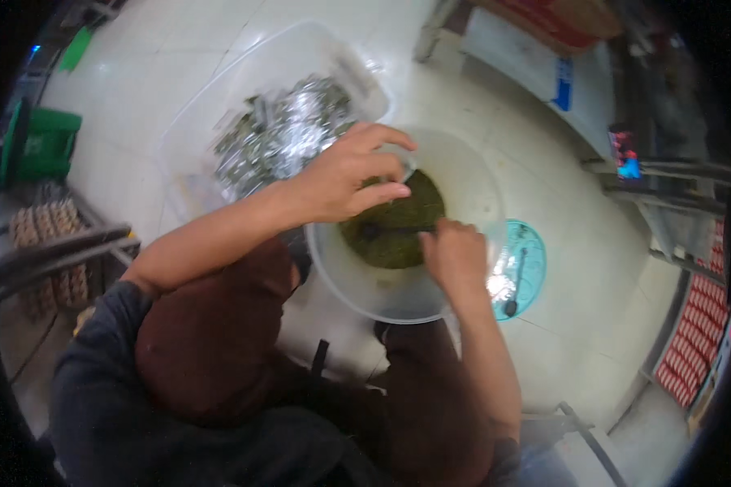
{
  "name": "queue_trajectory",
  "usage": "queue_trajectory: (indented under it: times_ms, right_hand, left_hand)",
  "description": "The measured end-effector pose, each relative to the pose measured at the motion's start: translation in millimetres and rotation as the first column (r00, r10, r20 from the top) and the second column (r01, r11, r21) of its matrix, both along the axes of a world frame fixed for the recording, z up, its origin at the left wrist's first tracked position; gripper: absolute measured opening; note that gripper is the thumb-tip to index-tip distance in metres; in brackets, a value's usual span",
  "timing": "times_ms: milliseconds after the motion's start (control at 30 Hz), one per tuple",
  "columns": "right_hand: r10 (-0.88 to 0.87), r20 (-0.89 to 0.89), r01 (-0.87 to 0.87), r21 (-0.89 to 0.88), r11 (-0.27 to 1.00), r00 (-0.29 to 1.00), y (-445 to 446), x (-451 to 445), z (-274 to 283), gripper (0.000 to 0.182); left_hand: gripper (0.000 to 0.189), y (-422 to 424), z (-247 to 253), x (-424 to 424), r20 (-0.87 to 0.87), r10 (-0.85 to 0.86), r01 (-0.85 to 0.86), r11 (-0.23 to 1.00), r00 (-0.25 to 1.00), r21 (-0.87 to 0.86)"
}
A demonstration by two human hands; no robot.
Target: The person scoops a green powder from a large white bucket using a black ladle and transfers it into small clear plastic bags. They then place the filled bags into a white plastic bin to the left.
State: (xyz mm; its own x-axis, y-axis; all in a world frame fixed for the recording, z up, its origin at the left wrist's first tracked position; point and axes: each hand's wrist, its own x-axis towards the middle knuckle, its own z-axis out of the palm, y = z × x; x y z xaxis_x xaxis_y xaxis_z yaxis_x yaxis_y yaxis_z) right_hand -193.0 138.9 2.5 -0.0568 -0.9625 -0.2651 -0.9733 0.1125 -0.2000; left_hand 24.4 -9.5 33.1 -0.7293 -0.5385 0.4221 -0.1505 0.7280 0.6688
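A round translucent plastic tub (472, 176) stands before my knees with a dark green mass (411, 201) in its bottom. Over the tub's left side, my left hand (365, 173) grips a small clear thing, perhaps a cup or bag, mostly hidden by the fingers. My right hand (460, 255) is closed around the handle of a dark spoon (396, 231), whose head lies at the green mass. Left of the tub is a large clear plastic bin (183, 115) holding several shiny clear packets (292, 134) with green contents.
On the floor right of the tub lies a turquoise round lid (533, 262) with another dark spoon (515, 286) on it. A green plastic container (49, 140) and egg trays (45, 225) are at the left. Metal racks (676, 170) and red-and-white goods (694, 335) line the right.
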Motion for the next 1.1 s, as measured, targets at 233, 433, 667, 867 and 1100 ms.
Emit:
queue_trajectory:
  times_ms: [233,433,667,867,1100]
  right_hand:
    - [0.144,-0.048,-0.145,-0.022,0.989,0.988,-23.1,-8.3,-1.8,0.012]
    - [0.286,-0.062,-0.224,0.475,0.851,0.956,-83.8,-21.4,-66.2,0.017]
    - [0.329,-0.086,-0.220,0.584,0.781,0.940,-80.1,-12.3,-110.7,0.026]
    - [0.379,-0.068,-0.299,0.493,0.817,0.923,-80.8,-7.6,-92.8,0.028]
    - [0.181,-0.035,-0.145,0.465,0.873,0.983,-102.9,3.2,-8.1,0.026]
  left_hand:
    - [0.021,-6.2,-20.8,-9.5,0.006,-0.054,0.054,0.985,0.999,-0.164]
    - [0.018,-44.3,-22.0,-65.5,0.117,-0.080,0.112,0.948,0.990,-0.299]
    - [0.018,-41.4,-22.0,-63.8,0.137,-0.045,0.085,0.947,0.990,-0.308]
    - [0.017,-36.6,-20.6,-63.2,0.116,-0.003,0.036,0.960,0.993,-0.279]
    - [0.018,-36.0,-23.3,-61.7,0.127,0.119,-0.097,0.981,0.985,-0.169]
